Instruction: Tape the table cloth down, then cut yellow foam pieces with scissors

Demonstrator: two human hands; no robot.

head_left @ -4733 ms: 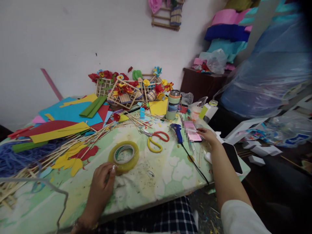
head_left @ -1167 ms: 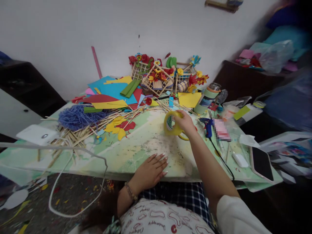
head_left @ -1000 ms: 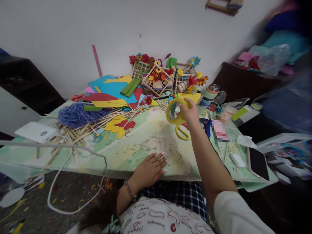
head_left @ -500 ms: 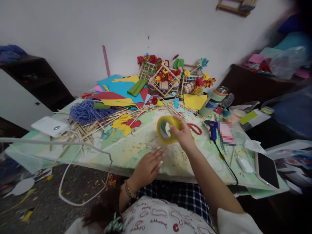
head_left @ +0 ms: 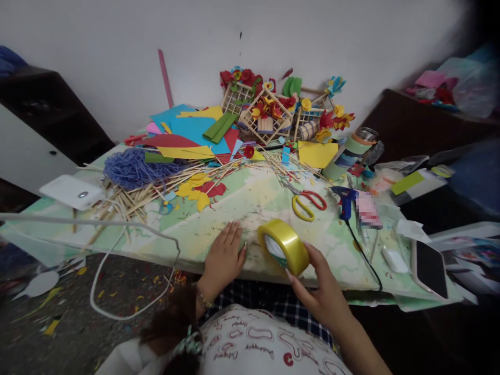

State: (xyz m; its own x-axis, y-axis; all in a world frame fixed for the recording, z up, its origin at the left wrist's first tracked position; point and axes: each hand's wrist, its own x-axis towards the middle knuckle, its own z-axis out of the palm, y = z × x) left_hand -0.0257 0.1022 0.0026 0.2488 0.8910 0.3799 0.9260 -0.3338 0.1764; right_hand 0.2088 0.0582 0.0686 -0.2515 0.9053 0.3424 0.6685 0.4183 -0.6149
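A roll of clear yellowish packing tape (head_left: 288,240) stands tilted near the front edge of the table. My right hand (head_left: 322,286) grips its right side, thumb low and fingers behind the roll. My left hand (head_left: 224,255) lies palm down on the table to the left of the tape, fingers stretched out, holding nothing. Beyond the tape are scissors (head_left: 302,207) with one red and one yellow handle. A blue glue gun (head_left: 345,202) lies to their right.
Bamboo sticks (head_left: 136,205), blue yarn (head_left: 136,169) and coloured paper (head_left: 187,133) cover the left and back. Stick frames with paper flowers (head_left: 265,120) lean on the wall. A bottle (head_left: 347,156), phone (head_left: 428,271) and white power bank (head_left: 72,191) with a cable are also there.
My right hand has brought the tape down and toward me, uncovering the scissors. My left hand has shifted slightly left and now lies flatter on the table.
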